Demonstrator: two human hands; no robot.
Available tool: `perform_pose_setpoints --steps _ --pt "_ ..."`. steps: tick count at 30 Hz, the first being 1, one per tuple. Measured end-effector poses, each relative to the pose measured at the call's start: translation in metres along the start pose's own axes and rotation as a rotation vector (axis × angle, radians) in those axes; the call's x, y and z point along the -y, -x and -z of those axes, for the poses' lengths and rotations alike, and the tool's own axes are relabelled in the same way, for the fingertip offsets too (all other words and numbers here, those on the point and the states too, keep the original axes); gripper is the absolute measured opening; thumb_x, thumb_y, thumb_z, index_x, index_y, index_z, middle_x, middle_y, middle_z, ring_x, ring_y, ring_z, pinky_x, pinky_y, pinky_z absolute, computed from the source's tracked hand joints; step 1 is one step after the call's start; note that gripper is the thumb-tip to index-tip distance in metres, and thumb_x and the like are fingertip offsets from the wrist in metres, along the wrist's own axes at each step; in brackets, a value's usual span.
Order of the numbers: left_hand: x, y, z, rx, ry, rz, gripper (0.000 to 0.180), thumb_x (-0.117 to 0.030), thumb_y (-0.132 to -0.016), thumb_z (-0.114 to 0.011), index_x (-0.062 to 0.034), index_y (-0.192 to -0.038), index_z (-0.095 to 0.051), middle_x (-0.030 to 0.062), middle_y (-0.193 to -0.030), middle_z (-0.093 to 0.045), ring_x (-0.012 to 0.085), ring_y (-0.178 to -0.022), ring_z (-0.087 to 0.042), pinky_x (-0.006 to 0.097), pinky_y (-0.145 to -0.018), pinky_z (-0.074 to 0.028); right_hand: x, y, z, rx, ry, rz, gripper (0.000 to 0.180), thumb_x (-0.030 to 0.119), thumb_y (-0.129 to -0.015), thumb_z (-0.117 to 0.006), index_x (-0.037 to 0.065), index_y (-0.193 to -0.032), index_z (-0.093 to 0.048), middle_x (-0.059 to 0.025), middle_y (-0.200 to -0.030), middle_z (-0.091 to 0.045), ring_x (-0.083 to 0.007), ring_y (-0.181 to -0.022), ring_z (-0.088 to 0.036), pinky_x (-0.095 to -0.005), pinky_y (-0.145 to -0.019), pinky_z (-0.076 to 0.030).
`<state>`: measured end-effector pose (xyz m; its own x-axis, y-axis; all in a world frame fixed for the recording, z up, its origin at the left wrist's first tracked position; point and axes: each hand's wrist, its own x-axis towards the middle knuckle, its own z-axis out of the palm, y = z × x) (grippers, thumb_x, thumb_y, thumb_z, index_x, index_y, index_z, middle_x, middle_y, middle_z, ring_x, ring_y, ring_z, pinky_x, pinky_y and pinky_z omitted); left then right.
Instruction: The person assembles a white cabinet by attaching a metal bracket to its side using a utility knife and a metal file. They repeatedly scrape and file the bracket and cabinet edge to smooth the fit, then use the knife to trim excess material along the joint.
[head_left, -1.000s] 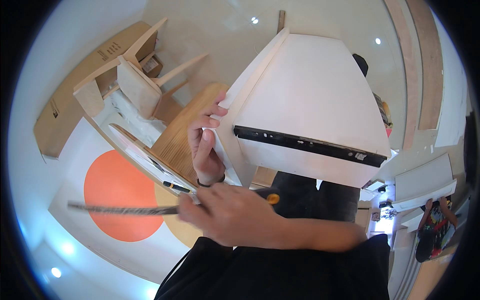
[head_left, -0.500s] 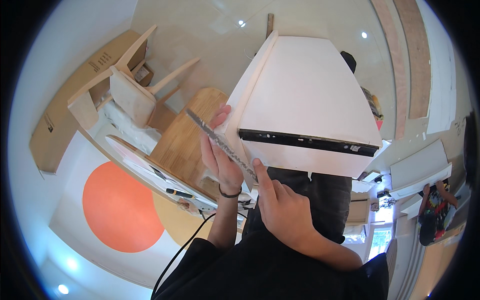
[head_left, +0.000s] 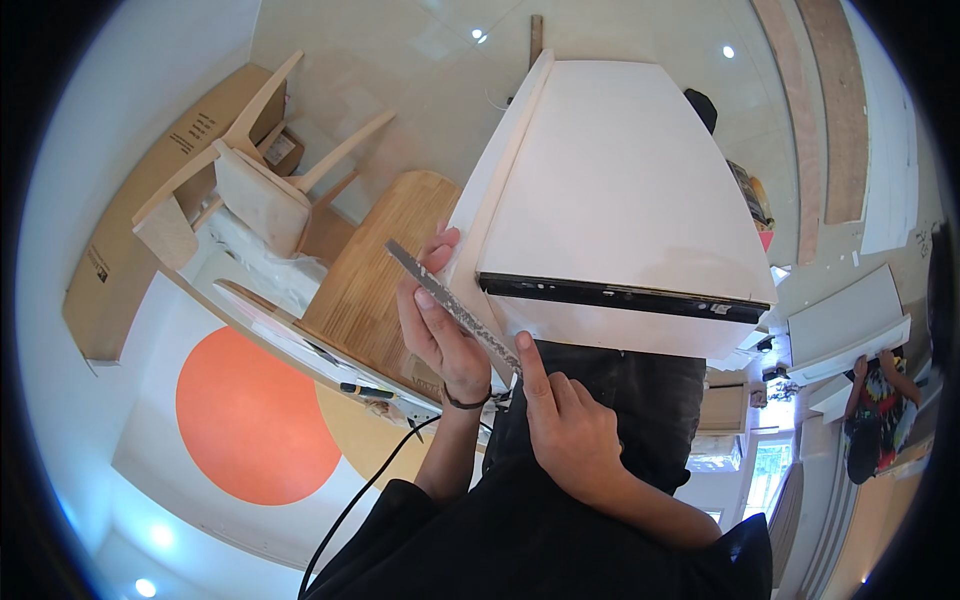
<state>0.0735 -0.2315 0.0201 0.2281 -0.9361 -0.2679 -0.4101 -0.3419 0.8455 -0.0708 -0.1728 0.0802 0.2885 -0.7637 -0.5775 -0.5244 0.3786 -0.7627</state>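
A large white furniture panel (head_left: 620, 180) with a black metal rail (head_left: 620, 296) along its near edge stands in front of me. My left hand (head_left: 438, 335) grips its left edge, thumb on the face. My right hand (head_left: 565, 430) holds a long flat grey metal file (head_left: 450, 300) by its lower end, index finger stretched along it. The file lies slanted against the panel's left edge, crossing over my left hand's fingers.
An overturned pale wooden chair (head_left: 250, 185) and a flat cardboard box (head_left: 125, 230) lie at the left. A round wooden tabletop (head_left: 375, 270), a board with an orange circle (head_left: 255, 405), a screwdriver (head_left: 365, 390) and a black cable (head_left: 365, 495) are below. Another person (head_left: 875, 405) stands by white panels (head_left: 850, 320).
The file swung up from lying level at the lower left to slanting along the panel's left edge. My right hand moved right and lower; the left hand stayed on the panel.
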Motion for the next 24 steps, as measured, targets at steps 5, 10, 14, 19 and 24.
perform_pose_setpoints --steps 5,10,14,19,24 --pt "-0.002 0.004 0.0 -0.068 0.026 0.095 0.04 -0.021 -0.11 -0.032 0.0078 -0.124 -0.056 0.0265 -0.129 -0.063 0.0395 -0.13 -0.055 0.053 -0.115 -0.036 0.012 -0.01 0.015 0.056 -0.085 -0.036 0.079 0.006 -0.083 -0.064 0.004 -0.157 -0.036 -0.0032 -0.069 -0.053 -0.0157 -0.054 -0.057 -0.0283 -0.047 -0.051" --pt "-0.001 0.001 0.006 -0.009 0.042 0.076 0.034 -0.02 -0.108 -0.04 0.0061 -0.12 -0.059 0.024 -0.13 -0.062 0.0359 -0.132 -0.053 0.051 -0.115 -0.036 0.011 -0.02 0.036 0.01 -0.357 -0.175 0.061 0.006 -0.092 -0.061 0.001 -0.149 -0.041 -0.0152 -0.079 -0.065 -0.0325 -0.061 -0.066 -0.0397 -0.055 -0.056" --pt "0.001 -0.016 0.018 0.185 -0.04 -0.02 0.027 -0.018 -0.106 -0.048 0.0023 -0.114 -0.063 0.0173 -0.126 -0.064 0.0324 -0.132 -0.052 0.049 -0.114 -0.036 -0.008 -0.007 0.06 0.039 -0.303 -0.257 0.043 0.007 -0.098 -0.056 -0.001 -0.138 -0.046 -0.0214 -0.084 -0.068 -0.0411 -0.068 -0.068 -0.047 -0.06 -0.056" --pt "-0.001 -0.029 0.023 0.146 0.239 0.322 0.022 -0.018 -0.104 -0.054 -0.0005 -0.107 -0.067 0.0126 -0.118 -0.066 0.0292 -0.126 -0.056 0.043 -0.109 -0.039 -0.011 0.015 0.06 -0.109 -0.11 -0.116 0.035 0.01 -0.101 -0.055 -0.001 -0.134 -0.047 -0.0236 -0.077 -0.067 -0.0434 -0.065 -0.066 -0.051 -0.057 -0.052" --pt "-0.001 -0.026 0.017 0.138 0.427 0.28 0.023 -0.017 -0.105 -0.055 -0.0001 -0.106 -0.07 0.011 -0.113 -0.068 0.0254 -0.124 -0.057 0.038 -0.108 -0.039 0.019 0.016 0.057 -0.001 -0.008 -0.211 0.026 0.012 -0.104 -0.052 -0.001 -0.126 -0.048 -0.0245 -0.073 -0.065 -0.0456 -0.062 -0.064 -0.0515 -0.055 -0.051"
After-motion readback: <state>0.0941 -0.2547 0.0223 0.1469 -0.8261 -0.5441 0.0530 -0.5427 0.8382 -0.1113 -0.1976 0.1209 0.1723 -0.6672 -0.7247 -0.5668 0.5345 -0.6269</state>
